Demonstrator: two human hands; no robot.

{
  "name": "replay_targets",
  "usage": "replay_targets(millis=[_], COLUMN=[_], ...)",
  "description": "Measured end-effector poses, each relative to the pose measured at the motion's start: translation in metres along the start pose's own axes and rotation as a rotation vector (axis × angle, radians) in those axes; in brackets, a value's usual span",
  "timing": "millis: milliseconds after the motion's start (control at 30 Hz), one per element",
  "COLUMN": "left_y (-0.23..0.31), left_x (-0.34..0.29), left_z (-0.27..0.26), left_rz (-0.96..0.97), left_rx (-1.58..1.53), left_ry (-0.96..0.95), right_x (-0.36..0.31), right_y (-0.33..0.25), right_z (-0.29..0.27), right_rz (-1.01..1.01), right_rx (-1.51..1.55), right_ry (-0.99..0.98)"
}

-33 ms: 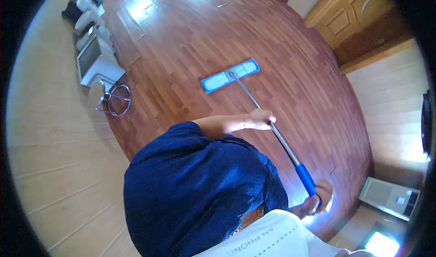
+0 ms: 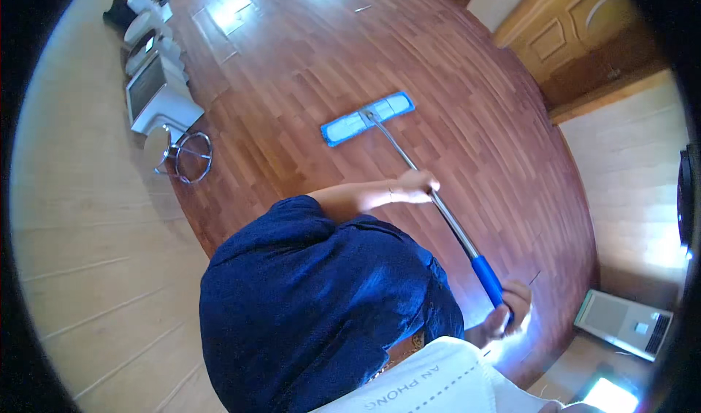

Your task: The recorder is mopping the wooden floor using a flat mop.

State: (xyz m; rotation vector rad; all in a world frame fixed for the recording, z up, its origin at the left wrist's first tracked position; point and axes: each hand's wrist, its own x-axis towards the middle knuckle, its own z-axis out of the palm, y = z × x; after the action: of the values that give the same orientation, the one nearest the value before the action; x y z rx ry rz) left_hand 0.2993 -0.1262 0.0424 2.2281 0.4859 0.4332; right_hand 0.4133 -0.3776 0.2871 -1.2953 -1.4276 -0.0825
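Note:
A flat mop with a blue-edged, pale blue pad (image 2: 343,129) lies on the wood-patterned floor ahead of me. Its silver pole (image 2: 456,227) slants back toward my right side and ends in a blue grip (image 2: 488,281). Partway along the pole, my left hand (image 2: 418,186) is closed around the metal, with that arm reaching across in front of my body. My right hand (image 2: 512,309) is wrapped about the top end of the blue grip, near my right side.
Along the left wall (image 2: 87,267) stand a chrome-based round stool (image 2: 193,157), a white cabinet-like unit with a dark panel (image 2: 162,95) and further items behind. A wooden door (image 2: 555,40) is at the far right. A white appliance (image 2: 624,324) stands at the near right.
Both hands and the mop have shifted very slightly to the left and away from me. The grip on the pole is the same.

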Motion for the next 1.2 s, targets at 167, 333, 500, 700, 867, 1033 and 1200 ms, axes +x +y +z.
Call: replay_targets(millis=[167,333,500,700,867,1033,1200], left_y=[-0.075,-0.139,-0.164,-0.143,-0.14,-0.074,-0.026], left_x=[-0.026,-0.073,-0.111,-0.153,-0.183,-0.199,-0.211], left_z=[-0.033,-0.058,-0.077,-0.056,-0.026,-0.024,-0.001], left_rz=[-0.057,-0.331,-0.485,-0.679,-0.739,-0.875,-0.865], left_rx=[0.05,0.183,0.282,0.284,0.02,0.469,0.476], left_ry=[0.313,0.43,0.492,0.581,0.945,0.907,1.064], right_x=[0.016,0.014,0.021,0.035,0.053,0.073,0.091], right_y=[0.011,0.032,0.045,0.048,0.056,0.047,0.051], right_z=[0.059,0.122,0.156,0.151,0.147,0.139,0.132], right_rz=[0.195,0.163,-0.002,-0.048,-0.272,-0.292,-0.344], right_rx=[0.053,0.207,0.288,0.349,0.419,0.523,0.736], right_ry=[-0.341,-0.633,-0.813,-0.965,-1.13,-1.227,-1.277])
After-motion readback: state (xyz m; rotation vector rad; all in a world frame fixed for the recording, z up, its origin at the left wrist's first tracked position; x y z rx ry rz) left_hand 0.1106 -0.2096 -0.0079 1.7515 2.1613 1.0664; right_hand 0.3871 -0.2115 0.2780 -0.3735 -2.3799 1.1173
